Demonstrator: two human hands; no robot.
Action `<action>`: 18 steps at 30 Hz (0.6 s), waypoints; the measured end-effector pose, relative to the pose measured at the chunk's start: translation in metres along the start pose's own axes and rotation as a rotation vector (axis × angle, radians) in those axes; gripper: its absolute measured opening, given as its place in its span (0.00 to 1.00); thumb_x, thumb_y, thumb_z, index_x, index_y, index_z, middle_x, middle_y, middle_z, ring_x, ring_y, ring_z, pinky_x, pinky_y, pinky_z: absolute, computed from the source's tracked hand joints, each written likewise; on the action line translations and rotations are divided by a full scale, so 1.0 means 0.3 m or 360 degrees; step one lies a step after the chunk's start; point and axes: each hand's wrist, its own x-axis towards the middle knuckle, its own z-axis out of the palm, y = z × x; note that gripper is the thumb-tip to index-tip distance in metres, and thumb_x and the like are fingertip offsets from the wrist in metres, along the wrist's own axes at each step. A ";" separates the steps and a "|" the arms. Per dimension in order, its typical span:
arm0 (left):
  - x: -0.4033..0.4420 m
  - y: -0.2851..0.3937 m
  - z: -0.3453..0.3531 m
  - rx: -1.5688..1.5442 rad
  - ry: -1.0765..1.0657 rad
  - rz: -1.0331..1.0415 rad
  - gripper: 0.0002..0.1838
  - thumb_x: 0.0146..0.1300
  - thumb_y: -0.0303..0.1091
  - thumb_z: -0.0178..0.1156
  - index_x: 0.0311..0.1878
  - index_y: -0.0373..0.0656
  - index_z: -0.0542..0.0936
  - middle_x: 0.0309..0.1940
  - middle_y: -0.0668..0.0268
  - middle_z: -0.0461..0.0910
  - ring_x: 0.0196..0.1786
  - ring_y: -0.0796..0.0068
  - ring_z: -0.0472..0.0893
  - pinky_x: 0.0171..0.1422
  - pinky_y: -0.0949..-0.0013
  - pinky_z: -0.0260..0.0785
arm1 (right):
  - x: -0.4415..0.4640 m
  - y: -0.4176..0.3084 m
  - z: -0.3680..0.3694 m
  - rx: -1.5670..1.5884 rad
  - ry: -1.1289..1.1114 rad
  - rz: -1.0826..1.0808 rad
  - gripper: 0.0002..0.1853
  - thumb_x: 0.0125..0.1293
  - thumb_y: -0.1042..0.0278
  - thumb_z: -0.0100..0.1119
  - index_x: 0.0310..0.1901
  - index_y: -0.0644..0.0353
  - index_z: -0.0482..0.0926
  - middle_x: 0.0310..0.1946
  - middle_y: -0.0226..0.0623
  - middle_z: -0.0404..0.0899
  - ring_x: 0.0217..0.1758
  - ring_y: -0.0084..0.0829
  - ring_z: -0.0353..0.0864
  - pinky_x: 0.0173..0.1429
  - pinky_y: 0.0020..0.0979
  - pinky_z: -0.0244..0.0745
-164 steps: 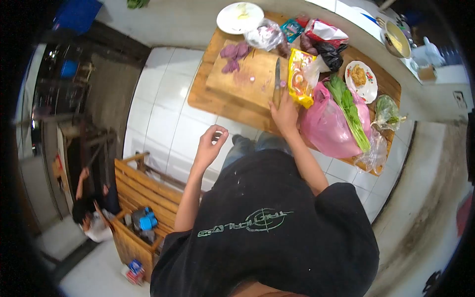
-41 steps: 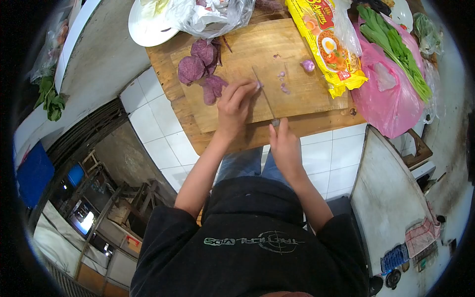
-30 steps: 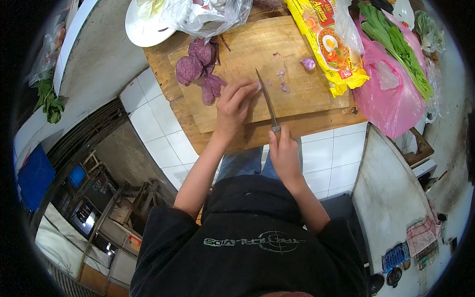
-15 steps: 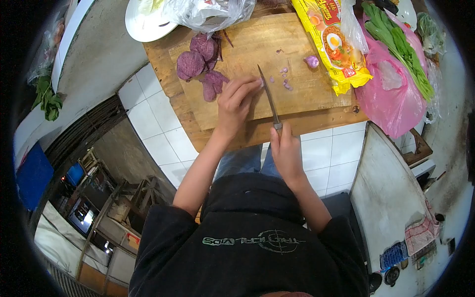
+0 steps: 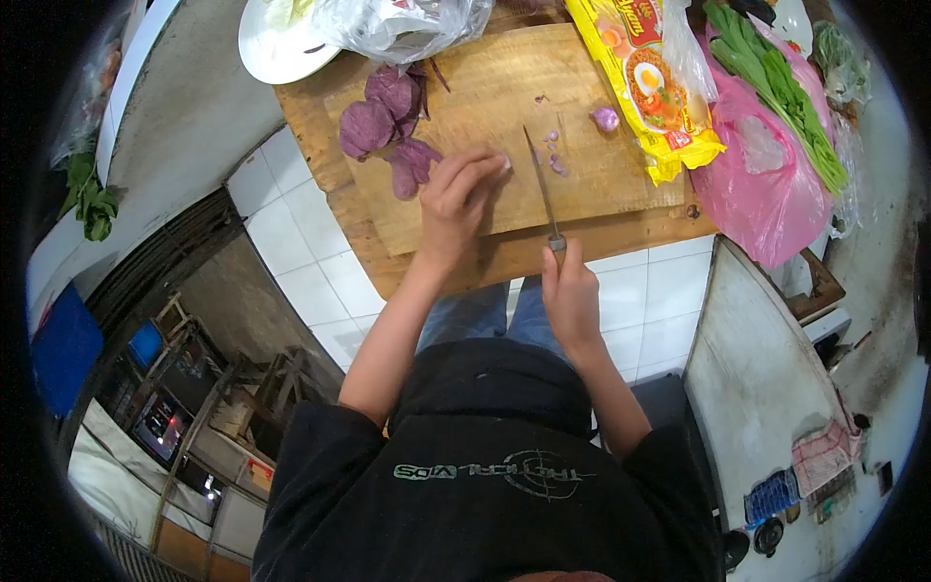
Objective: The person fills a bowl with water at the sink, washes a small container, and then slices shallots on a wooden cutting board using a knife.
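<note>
My left hand (image 5: pixel 453 209) rests on the wooden cutting board (image 5: pixel 485 87), its fingertips pinching a small pale-purple shallot piece (image 5: pixel 505 163). In my right hand (image 5: pixel 570 291) is the handle of a knife (image 5: pixel 543 184). The blade points away from me over the board, a little right of the pinched shallot and apart from it. Just beyond the blade lie several small shallot slices (image 5: pixel 554 155). A whole shallot (image 5: pixel 605 119) sits further right. Purple tuber pieces (image 5: pixel 367 129) lie left of my left hand.
A yellow noodle packet (image 5: pixel 652 87) lies along the board's right side. Beside it are a pink plastic bag (image 5: pixel 761 184) and leafy greens (image 5: pixel 776 87). At the back left stand a white plate (image 5: pixel 281 58) and a clear plastic bag (image 5: pixel 402 29).
My right hand and the knife have shifted right, away from the shallot piece. My left hand keeps its pinch in nearly the same place. The whole view has moved slightly.
</note>
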 end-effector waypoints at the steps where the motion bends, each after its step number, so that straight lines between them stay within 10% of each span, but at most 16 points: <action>1: 0.001 -0.002 -0.002 0.0006 -0.0006 -0.0010 0.13 0.54 0.17 0.66 0.43 0.40 0.85 0.42 0.62 0.84 0.45 0.60 0.84 0.48 0.63 0.75 | -0.002 -0.015 -0.009 0.0098 -0.0058 0.0080 0.13 0.75 0.63 0.55 0.46 0.65 0.67 0.27 0.56 0.80 0.32 0.59 0.83 0.33 0.50 0.78; 18: -0.017 -0.032 -0.014 0.0027 -0.0011 -0.0004 0.12 0.55 0.20 0.68 0.43 0.41 0.86 0.43 0.63 0.85 0.45 0.64 0.84 0.48 0.67 0.72 | -0.024 -0.060 0.022 0.0127 -0.0067 -0.0090 0.13 0.75 0.64 0.53 0.47 0.66 0.66 0.28 0.57 0.81 0.33 0.60 0.82 0.32 0.51 0.76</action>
